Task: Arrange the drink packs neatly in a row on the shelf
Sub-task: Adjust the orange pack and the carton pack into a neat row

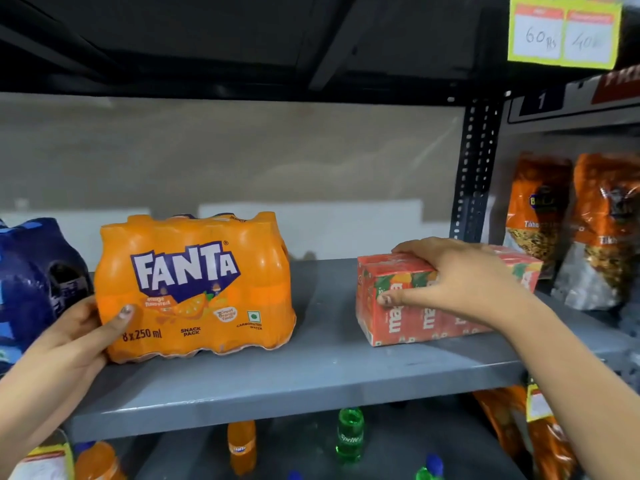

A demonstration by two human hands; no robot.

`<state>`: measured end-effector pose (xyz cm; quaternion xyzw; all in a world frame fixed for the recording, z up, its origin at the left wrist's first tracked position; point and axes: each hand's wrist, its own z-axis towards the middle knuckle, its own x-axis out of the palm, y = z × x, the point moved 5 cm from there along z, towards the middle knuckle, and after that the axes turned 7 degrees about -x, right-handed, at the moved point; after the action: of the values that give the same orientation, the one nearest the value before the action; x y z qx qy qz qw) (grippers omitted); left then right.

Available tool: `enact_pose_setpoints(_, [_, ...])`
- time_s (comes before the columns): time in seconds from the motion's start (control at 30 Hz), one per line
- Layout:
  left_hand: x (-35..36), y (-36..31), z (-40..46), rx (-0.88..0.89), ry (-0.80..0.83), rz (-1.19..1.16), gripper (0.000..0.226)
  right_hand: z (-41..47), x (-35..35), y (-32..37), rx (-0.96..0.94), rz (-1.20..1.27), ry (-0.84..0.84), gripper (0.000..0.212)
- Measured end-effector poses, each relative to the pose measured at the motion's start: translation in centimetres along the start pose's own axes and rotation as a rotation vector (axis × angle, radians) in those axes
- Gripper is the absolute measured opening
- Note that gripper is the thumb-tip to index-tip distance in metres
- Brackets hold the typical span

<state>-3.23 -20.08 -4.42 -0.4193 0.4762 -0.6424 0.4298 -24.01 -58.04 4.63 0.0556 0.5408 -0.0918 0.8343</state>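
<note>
Left hand (74,336) grips Fanta pack (195,287) at shelf (277,382) left; right hand (460,277) clasps red carton pack (415,317) at right edge; blue pack (31,271) cut off.

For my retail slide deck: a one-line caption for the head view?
Left hand holds the Fanta pack; right hand grasps the red Maaza pack on the grey shelf.

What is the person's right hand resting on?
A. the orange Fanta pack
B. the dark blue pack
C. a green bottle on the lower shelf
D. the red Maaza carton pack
D: the right hand lies over the top and front of the red Maaza carton pack on the grey shelf, while the left hand holds the orange Fanta pack.
</note>
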Motion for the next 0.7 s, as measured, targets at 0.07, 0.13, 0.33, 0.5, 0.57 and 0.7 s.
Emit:
enact_pose_setpoints(0.07, [0.4,-0.3,0.0,0.002,0.015,-0.020,0.027,0.0,0.0,0.1,0.007,-0.002,-0.002,0.095])
enact_pose_setpoints(0.13, [0.1,-0.3,0.0,-0.005,0.001,-0.026,0.029,-0.1,-0.1,0.2,0.010,0.001,-0.005,0.094])
enact_pose_setpoints(0.33, [0.2,-0.8,-0.4,0.013,0.074,0.015,0.089,0.0,0.1,0.0,0.045,-0.052,0.015,0.099])
enact_pose_setpoints(0.5, [0.4,-1.3,-0.4,-0.070,0.120,0.020,0.108,-2.2,0.4,5.5,-0.156,0.666,-0.374,0.057])
enact_pose_setpoints(0.57, [0.7,-1.6,-0.6,-0.089,0.121,0.017,0.110,-2.9,2.2,8.6,-0.147,1.002,-0.331,0.048])
enact_pose_setpoints(0.7, [1.0,-1.9,-1.4,-0.089,0.126,0.031,0.115,-2.5,6.6,12.6,-0.080,1.303,-0.132,0.056])
